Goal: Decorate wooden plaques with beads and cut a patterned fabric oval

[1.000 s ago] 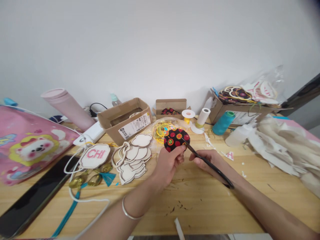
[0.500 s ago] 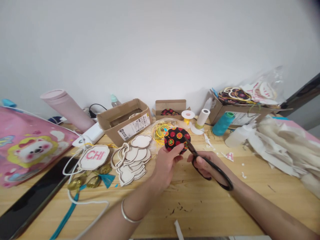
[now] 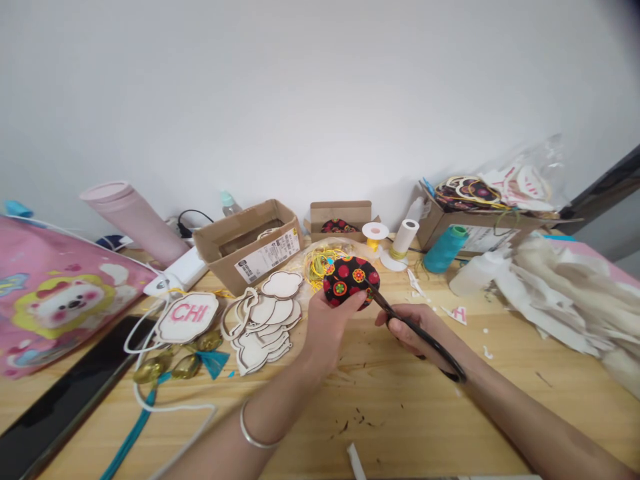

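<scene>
From the head view, the left hand [image 3: 327, 333] pinches a round black fabric patch [image 3: 350, 280] with red and yellow spots between thumb and fingers, held above the wooden worktop [image 3: 400, 427], just in front of a tangle of yellow thread [image 3: 317, 265]. The right hand [image 3: 405, 327] is closed around black scissors [image 3: 430, 345], their blades at the patch's edge; whether they are cutting is hard to tell from here.

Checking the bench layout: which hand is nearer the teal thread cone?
Right: the right hand is below-left of the teal thread cone; the left hand is farther left.
</scene>
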{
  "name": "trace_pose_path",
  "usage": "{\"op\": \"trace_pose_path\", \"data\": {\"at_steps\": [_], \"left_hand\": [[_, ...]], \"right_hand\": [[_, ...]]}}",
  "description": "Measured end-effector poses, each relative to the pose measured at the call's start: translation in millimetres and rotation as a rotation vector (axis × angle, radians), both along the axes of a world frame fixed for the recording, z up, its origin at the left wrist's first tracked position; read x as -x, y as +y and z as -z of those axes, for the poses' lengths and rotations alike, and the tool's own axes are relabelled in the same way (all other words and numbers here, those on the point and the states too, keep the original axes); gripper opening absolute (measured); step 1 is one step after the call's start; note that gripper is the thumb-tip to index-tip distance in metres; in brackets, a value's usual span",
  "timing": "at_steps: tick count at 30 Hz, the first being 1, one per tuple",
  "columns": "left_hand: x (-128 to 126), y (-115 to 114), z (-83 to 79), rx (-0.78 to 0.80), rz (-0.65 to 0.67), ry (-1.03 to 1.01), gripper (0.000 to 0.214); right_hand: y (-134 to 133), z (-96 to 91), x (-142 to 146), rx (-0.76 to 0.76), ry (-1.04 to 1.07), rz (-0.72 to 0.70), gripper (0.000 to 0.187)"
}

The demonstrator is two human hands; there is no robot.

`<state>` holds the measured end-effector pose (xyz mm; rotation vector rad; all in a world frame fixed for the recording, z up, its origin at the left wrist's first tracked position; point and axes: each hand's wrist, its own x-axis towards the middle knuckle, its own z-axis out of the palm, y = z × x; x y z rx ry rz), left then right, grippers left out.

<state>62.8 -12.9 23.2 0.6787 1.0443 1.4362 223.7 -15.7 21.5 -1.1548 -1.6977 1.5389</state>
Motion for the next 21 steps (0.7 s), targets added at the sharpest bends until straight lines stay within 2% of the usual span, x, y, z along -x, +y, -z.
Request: {"op": "trace_pose_path", "data": {"at_steps": [3,7,12,21], "left_hand": [[-1,-2,-0.9,0.007,-0.035,0.093,0.020],[-3,-5,3.8,0.075,-0.010,0.131,0.021],[-7,-6,8.7,0.094,0.057,0.046,0.022],[-9,-10,1.0,0.139,0.048,-0.055,0.023]], "right_hand": [[0,-2.5,1,-0.002,-0.002,0.030,0.063],[-3,-2.1,6,-0.014,0.095,0.074,0.061],[-8,6.3,12,0.007,0.184,0.120,0.065],[-7,8.7,11,-0.032,0.181,0.115,0.057]]}}
